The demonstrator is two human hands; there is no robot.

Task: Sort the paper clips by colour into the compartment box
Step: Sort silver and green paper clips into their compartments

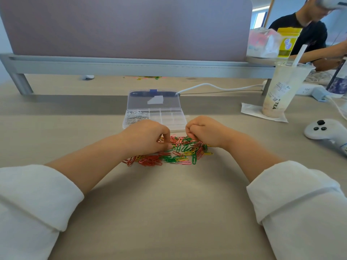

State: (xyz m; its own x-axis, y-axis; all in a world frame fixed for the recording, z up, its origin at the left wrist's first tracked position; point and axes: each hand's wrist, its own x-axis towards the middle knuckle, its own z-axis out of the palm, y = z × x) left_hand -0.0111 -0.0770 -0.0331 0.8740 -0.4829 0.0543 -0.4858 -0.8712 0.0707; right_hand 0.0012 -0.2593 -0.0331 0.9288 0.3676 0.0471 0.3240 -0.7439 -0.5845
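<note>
A heap of paper clips (174, 152) in red, green, yellow and pink lies on the desk in front of me. Behind it stands the clear compartment box (169, 117) with its lid up; white and silver clips (135, 116) fill its left compartment, and the other compartments look bare. My left hand (148, 136) rests on the left part of the heap with curled fingers pinching at clips. My right hand (203, 131) hovers over the heap's right edge, fingers curled into a fist; what it holds is hidden.
A milk tea cup (281, 89) with a straw stands on a napkin at the right. A white game controller (326, 131) lies at the far right. A white cable (216, 86) runs behind the box. A desk divider (124, 27) closes the back; a person sits beyond it.
</note>
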